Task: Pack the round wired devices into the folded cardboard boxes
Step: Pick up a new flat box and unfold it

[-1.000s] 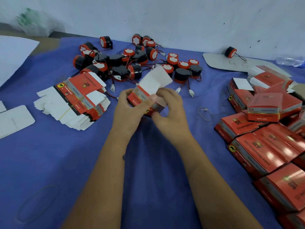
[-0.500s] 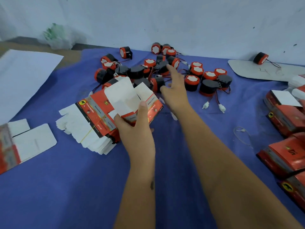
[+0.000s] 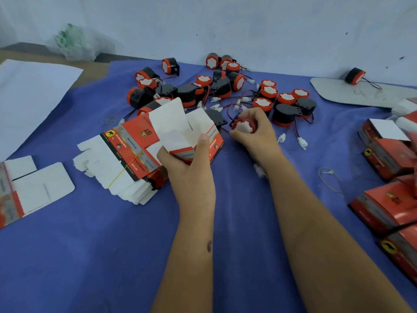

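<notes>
An opened red and white cardboard box is held up in the left hand, the thumb pressed along its front and the fingers curled behind it, with its white flaps standing open at the top. Just right of that grip, a round red and black wired device is gripped in the right hand, fingers wrapped over its far side and its red face with a white centre turned toward the viewer. Beyond both hands, a loose pile of the same wired devices is spread on the blue cloth, white plugs trailing on thin wires. Left of the held box, a rubber-banded stack of flat box blanks is laid. To the right of the gripped device, packed red boxes are gathered.
</notes>
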The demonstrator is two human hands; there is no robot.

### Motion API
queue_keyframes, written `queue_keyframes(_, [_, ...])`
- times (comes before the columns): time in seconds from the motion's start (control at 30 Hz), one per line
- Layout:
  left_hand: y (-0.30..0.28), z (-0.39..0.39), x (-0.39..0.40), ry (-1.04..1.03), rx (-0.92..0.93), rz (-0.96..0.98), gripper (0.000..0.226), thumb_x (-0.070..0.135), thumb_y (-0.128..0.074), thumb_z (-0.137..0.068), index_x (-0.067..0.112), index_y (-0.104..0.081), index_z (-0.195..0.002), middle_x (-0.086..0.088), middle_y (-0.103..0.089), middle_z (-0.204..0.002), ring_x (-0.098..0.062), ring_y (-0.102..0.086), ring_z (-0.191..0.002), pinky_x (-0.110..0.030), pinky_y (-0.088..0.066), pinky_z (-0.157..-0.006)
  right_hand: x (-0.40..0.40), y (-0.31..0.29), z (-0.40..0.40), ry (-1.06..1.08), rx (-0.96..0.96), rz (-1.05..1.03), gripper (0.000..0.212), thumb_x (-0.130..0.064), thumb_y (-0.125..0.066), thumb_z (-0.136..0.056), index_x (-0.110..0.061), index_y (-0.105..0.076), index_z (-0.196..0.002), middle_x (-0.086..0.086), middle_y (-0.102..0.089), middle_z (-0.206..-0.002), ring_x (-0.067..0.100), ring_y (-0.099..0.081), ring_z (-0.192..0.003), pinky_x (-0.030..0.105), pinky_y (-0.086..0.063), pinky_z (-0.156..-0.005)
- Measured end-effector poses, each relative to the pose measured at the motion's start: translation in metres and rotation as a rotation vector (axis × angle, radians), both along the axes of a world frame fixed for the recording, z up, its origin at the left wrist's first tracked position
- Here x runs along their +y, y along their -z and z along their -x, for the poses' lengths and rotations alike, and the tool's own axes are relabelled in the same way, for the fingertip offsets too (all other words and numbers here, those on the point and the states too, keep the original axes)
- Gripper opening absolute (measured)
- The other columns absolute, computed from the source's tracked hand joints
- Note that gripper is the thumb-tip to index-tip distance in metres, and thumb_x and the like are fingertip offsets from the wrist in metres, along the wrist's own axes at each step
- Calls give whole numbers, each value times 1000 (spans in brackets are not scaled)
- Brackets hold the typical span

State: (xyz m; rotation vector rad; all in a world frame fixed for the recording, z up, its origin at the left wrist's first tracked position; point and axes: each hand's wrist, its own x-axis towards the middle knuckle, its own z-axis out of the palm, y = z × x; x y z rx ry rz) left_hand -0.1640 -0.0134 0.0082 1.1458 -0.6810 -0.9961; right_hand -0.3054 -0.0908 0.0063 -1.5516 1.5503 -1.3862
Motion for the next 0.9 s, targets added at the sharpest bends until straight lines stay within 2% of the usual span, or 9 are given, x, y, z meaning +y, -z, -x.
queue_keyframes(0.1, [2,1,2,47,-50,27,63,27,-76,-83,28,-36,-132,17,-58,-117,10,-60,-97,-29,-57,-90,31,2,17,74,-34,-11,40,-5,-73,-78,-28,-52,-104,11,-47,-126,18,-55,-104,25,-52,-83])
queue_keyframes(0.17, [2,4,5,113,-93,57,75,23,-81,-79,24,-34,-136,13,-56,-120,10,-59,-98,-12,-53,-79,52,2,24,107,-114,6,46,-7,-79,-75,-33,-51,-101,6,-48,-124,15,-58,-103,23,-55,-82])
queue_keyframes(0.23, [3,9,10,180,-208,72,70,24,-85,-75,27,-39,-127,19,-56,-110,16,-58,-91,-2,-45,-65,72,3,26,151,-213,24,49,-8,-82,-73,-33,-50,-99,1,-50,-121,13,-62,-97,22,-56,-76])
queue_keyframes(0.33, [7,13,19,270,-392,82,54,38,-86,-71,39,-47,-108,24,-59,-100,16,-57,-90,-2,-43,-61,99,3,20,374,-286,168,46,-13,-82,-72,-28,-48,-101,9,-48,-124,18,-62,-99,21,-54,-74])
queue_keyframes(0.4, [7,13,24,320,-476,88,58,49,-86,-65,38,-51,-110,21,-60,-105,7,-58,-97,-7,-46,-66,118,-3,15,534,-320,398,45,-20,-79,-73,-26,-46,-102,13,-48,-121,22,-61,-96,19,-53,-70])
queue_keyframes(0.47, [8,14,27,367,-582,98,70,48,-87,-61,30,-52,-118,13,-60,-112,-6,-57,-103,-14,-49,-73,134,-8,10,577,-330,575,47,-24,-77,-73,-30,-42,-104,4,-47,-117,25,-61,-94,22,-54,-71])
queue_keyframes(0.6, [9,13,34,541,-632,135,73,37,-90,-62,31,-47,-121,17,-65,-104,2,-62,-92,-8,-46,-68,153,-7,-4,467,-21,551,47,-35,-72,-75,-30,-44,-112,-18,-48,-106,7,-57,-94,19,-49,-80])
queue_keyframes(0.77, [9,14,37,588,-670,140,71,40,-77,-58,42,-44,-121,20,-65,-109,-2,-63,-99,-35,-57,-83,149,-2,-9,533,673,456,46,-57,-58,-79,-21,-66,-107,-9,-66,-88,17,-52,-94,34,-29,-92])
queue_keyframes(0.9, [10,13,36,579,-700,158,68,35,-77,-67,42,-41,-125,26,-62,-107,0,-61,-100,-25,-54,-82,148,-4,-10,561,803,460,42,-57,-59,-78,-20,-67,-97,-9,-65,-73,21,-53,-79,35,-28,-82])
